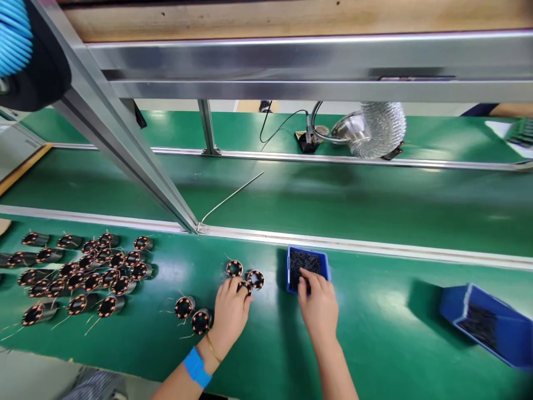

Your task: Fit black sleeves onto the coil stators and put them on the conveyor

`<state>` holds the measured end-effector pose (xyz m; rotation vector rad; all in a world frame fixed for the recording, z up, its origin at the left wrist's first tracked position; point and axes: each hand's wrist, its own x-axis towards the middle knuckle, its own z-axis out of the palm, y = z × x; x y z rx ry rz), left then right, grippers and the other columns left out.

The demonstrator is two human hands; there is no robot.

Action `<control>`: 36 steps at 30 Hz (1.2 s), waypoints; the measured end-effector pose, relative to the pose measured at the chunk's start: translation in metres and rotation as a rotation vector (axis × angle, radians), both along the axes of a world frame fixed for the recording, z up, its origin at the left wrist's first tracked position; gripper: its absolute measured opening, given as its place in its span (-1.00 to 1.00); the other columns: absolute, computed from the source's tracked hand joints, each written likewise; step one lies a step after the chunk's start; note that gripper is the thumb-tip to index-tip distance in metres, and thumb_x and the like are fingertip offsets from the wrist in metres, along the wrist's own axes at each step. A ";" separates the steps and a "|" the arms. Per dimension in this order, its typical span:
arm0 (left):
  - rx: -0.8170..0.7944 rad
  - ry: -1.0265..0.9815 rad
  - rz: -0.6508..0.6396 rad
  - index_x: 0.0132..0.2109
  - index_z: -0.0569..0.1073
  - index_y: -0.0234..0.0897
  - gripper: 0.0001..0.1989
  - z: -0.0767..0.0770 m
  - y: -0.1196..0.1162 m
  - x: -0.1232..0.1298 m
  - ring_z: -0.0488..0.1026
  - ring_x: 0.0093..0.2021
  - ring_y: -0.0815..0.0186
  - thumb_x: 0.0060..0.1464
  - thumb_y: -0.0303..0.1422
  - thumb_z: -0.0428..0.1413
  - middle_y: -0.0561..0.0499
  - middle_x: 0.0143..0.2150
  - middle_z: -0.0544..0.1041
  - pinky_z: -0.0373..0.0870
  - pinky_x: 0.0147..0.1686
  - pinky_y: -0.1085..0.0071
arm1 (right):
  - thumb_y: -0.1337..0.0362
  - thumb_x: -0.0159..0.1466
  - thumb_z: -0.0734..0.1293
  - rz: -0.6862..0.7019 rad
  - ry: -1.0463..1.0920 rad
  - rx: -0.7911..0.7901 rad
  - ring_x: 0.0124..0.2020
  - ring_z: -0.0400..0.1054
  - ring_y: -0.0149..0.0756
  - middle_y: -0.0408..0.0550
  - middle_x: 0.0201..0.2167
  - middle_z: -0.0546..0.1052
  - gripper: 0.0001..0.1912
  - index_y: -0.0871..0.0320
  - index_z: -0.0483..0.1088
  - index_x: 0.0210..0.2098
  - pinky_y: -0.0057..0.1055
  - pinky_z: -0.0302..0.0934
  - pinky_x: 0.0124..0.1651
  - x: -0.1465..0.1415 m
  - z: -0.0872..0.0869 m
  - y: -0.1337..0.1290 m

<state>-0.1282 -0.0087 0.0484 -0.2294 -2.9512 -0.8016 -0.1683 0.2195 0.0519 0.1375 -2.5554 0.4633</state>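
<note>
My left hand (231, 311), with a blue band and a gold bracelet at the wrist, is closed around a wound motor stator (244, 286) with copper windings. Two more stators, one behind (234, 268) and one to the right (255, 279), stand close to its fingertips. To its left are another two stators (184, 307) with thin wire ends sticking out. My right hand (320, 305) reaches over the near edge of a small blue bin (288, 272) full of short black sleeve-like pieces (306, 261). Its thumb and fingers are bent together at the pieces; what they pinch is hidden.
Many stators (91, 272) stand grouped at the left of the green bench (375, 344). A tilted blue bin (508, 339) with black pieces lies at right. An aluminium post (137, 144) rises left of centre; a lamp with foil-like ducting (375, 130) sits behind.
</note>
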 end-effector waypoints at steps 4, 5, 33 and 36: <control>-0.028 0.047 0.012 -0.11 0.50 -0.31 -0.86 0.008 -0.003 -0.028 0.32 0.10 0.10 0.18 -0.43 0.21 -0.07 0.17 0.38 0.40 0.02 0.08 | 0.18 0.48 0.15 0.003 -0.005 0.267 -0.37 0.21 -0.15 -0.01 -0.35 0.50 -0.59 0.29 0.57 -0.18 -0.25 0.03 -0.31 -0.021 -0.011 0.007; -0.029 0.069 0.019 -0.05 0.49 -0.31 -0.80 0.016 -0.008 -0.025 0.30 0.14 0.09 0.18 -0.40 0.22 -0.10 0.21 0.34 0.38 0.04 0.08 | 0.17 0.49 0.14 0.009 -0.007 0.265 -0.40 0.21 -0.15 -0.03 -0.38 0.49 -0.57 0.27 0.57 -0.22 -0.26 0.00 -0.33 -0.023 -0.012 0.007; -0.048 -0.016 -0.021 -0.17 0.49 -0.28 -0.73 0.012 -0.020 0.049 0.33 -0.05 0.19 -0.04 -0.53 0.32 -0.04 -0.13 0.35 0.25 0.18 -0.02 | -0.17 0.38 0.17 0.030 -0.702 -0.883 -0.32 0.45 -0.32 0.05 -0.26 0.55 -0.42 0.25 0.49 -0.22 -0.43 0.33 -0.20 0.071 -0.021 -0.076; -0.043 -0.031 -0.043 -0.16 0.48 -0.27 -0.71 0.012 -0.023 0.048 0.32 -0.05 0.21 -0.05 -0.54 0.34 -0.02 -0.13 0.35 0.21 0.21 0.02 | -0.09 0.40 0.21 0.032 -0.693 -0.904 -0.25 0.48 -0.35 0.00 -0.23 0.56 -0.50 0.24 0.52 -0.20 -0.47 0.33 -0.11 0.084 -0.031 -0.099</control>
